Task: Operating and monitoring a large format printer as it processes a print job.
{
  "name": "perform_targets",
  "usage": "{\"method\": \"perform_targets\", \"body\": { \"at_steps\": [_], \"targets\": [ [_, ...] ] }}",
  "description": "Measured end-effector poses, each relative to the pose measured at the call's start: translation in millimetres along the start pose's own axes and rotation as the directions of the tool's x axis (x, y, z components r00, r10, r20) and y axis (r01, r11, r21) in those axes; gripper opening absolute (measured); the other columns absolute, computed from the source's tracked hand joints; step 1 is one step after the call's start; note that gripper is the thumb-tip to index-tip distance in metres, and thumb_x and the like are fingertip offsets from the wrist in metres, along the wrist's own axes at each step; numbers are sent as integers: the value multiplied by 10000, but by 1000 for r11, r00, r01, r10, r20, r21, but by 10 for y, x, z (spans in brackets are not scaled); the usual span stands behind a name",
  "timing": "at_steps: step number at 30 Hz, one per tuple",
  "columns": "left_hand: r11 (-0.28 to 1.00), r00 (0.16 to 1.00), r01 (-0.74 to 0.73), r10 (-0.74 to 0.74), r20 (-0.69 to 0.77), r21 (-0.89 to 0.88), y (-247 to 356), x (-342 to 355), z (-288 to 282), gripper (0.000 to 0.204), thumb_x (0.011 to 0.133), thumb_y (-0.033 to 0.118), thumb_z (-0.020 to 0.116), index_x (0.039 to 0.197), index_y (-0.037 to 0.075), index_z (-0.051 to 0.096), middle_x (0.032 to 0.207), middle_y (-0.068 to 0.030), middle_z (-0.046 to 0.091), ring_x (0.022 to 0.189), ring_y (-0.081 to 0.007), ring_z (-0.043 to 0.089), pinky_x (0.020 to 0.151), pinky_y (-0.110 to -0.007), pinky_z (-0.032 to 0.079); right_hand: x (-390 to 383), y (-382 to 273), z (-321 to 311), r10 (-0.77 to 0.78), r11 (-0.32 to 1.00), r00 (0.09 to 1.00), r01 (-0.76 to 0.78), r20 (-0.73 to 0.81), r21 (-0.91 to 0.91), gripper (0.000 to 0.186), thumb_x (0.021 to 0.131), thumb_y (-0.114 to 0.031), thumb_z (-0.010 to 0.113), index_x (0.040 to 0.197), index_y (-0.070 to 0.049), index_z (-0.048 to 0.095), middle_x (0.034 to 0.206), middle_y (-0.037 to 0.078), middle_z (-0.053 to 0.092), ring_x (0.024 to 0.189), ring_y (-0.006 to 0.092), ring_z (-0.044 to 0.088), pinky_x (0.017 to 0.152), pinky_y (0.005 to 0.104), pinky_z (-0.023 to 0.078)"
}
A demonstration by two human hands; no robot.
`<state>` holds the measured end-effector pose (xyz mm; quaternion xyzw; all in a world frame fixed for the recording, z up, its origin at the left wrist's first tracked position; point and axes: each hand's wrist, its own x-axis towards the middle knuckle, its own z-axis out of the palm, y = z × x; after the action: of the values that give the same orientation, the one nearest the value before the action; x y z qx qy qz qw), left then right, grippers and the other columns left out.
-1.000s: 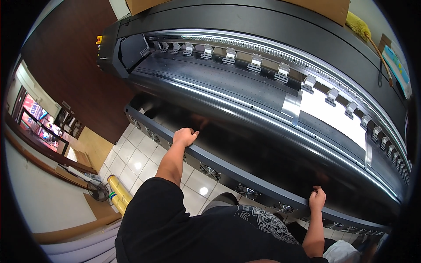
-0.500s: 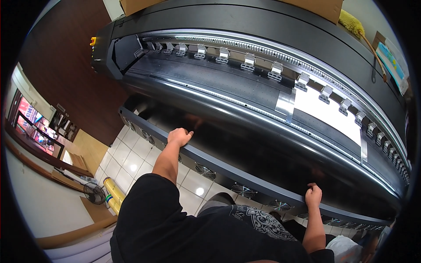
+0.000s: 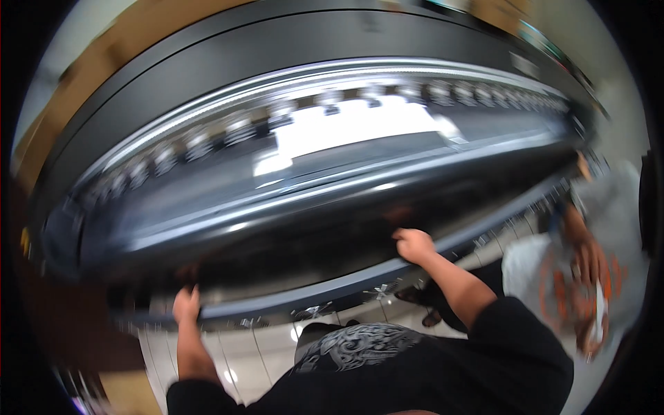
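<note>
Background: wide black printer [image 3: 228,41], blurred, spanning nearly the full view.
Grey rail [image 3: 290,297]: long, along the printer's near side.
White sheet [image 3: 360,128]: upper edge at the metal clips [image 3: 238,128], presumably pressed flat.
Hands: left hand [image 3: 185,305] and right hand [image 3: 415,246] well apart at the rail, presumably for balance; curled, firm grip cannot be told.

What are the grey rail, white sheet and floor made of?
Rail: probably painted metal, satin grey; it looks smooth and even, though plastic is possible. Sheet: paper or vinyl, perhaps; flat, bright white, too blurred to tell. Floor: likely glazed tile; pale panels split by thin lines, with shiny spots.
</note>
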<state>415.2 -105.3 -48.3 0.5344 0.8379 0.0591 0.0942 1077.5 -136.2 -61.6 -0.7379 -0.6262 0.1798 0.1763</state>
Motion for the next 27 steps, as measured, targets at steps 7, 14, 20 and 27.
{"method": "perform_targets", "body": {
  "at_steps": [7,14,20,27],
  "targets": [
    [999,999,-42,41,-14,-10,-134,233,253,455,976,448,607,1189,57,700,1106,-199,722,1039,-411,670,898,-473,505,-16,118,-109,66,998,994,-65,83,-9,408,813,-121,522,1170,-123,718,1110,153,732,1082,347,679,965,459,537],
    [989,990,40,-59,131,139,341,-190,-245,627,960,592,540,1152,34,753,1127,-214,734,1068,-395,673,927,-468,504,-52,123,-64,19,1000,998,-18,62,-9,368,793,-127,532,1097,-130,740,1030,168,745,1023,362,696,923,471,548],
    [994,990,-60,48,129,89,122,-111,-112,636,966,565,544,1010,-33,759,966,-280,723,903,-450,676,828,-509,493,-99,15,-129,79,997,988,-79,129,-4,360,811,-116,523,1098,-126,740,1060,165,744,1051,356,692,946,461,539],
    [991,984,24,-46,171,130,316,-99,-182,647,953,599,528,1072,7,762,1045,-231,739,978,-426,683,871,-482,511,16,153,-87,60,997,990,-55,127,-47,344,816,-157,542,1092,-145,746,1066,155,746,1052,354,692,948,472,540]
  ]
}}
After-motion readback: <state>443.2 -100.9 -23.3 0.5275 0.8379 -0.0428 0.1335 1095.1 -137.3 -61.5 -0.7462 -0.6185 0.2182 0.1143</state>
